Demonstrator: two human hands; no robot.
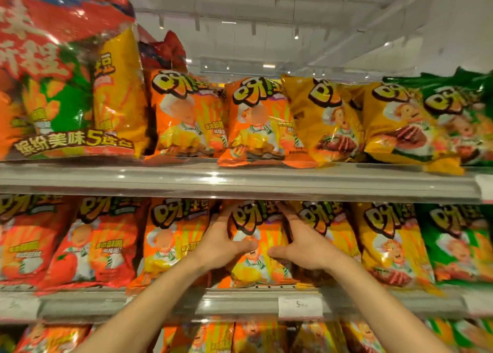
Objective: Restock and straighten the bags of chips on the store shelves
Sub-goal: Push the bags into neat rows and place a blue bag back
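Left hand [222, 242]: gripping orange bag's [257, 248] left edge, thumb pressing on front.
Right hand [302, 246]: clamping its right edge.
Bag: standing upright on middle shelf [240, 300], between orange and yellow bags.

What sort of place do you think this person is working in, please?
Most likely a shop's snack aisle: tiered shelves packed with rows of chip bags, and a price tag on the shelf edge below the orange bag both hands hold.

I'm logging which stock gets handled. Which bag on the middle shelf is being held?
The orange bag at the shelf's centre: the left hand and right hand clasp its two sides; neighbouring bags go untouched.
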